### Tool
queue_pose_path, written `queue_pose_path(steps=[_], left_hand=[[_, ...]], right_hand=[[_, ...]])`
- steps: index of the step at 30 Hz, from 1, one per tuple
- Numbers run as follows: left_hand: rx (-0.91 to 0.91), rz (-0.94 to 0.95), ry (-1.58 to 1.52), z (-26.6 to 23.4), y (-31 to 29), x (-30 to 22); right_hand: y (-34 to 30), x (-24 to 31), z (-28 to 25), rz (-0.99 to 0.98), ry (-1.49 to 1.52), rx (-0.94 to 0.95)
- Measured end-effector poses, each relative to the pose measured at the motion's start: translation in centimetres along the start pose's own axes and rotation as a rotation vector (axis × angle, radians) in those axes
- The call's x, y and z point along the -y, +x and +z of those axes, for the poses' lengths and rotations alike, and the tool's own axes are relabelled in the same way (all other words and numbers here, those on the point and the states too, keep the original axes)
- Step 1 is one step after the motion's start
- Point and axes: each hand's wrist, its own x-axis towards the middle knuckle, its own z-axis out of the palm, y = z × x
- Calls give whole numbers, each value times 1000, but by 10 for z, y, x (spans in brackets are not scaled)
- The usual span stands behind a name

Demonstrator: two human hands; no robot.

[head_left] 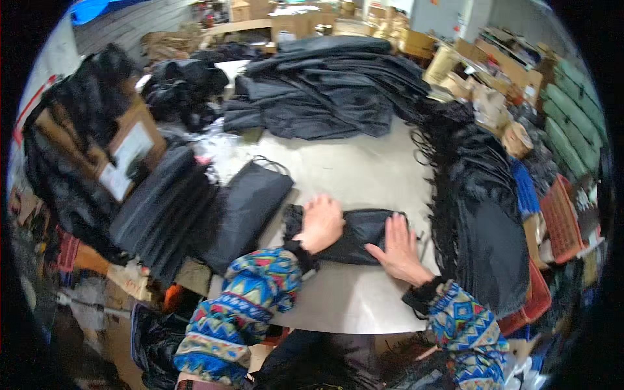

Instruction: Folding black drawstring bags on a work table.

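A folded black cloth bag point(361, 235) lies crosswise on the pale tabletop before me. My left hand point(320, 224) presses on its left part, palm down with the fingers a little bent. On the right part of the cloth rests my right hand point(398, 252), laid flat with the thumb spread out. Just left of my left hand is another black bag point(250, 205), smooth and flat, with a loop of cord at its far end. The underside of the folded bag is hidden.
A big heap of black fabric point(331, 88) covers the table's far side. Black pieces with dangling cords point(484, 214) line the right edge. Stacked black bags point(166, 208) stand at left. Beyond the right edge are a red crate point(562, 218) and green bundles point(572, 110).
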Motion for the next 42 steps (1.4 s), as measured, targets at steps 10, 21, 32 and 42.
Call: queue_pose_path(steps=[10,21,32,42], left_hand=[[-316,-198,-642,-100,-53,124],[-269,-560,-576,-76,-77,252],[-120,-124,125,-61,-120,151],[234,-435,-85,-60,-128,163]], right_hand=[[-12,48,-51,-406,25,-413],[79,229,19,-836,298,-540],[156,228,53,-639,-76,-48],[135,196,18,-724,446,-19]])
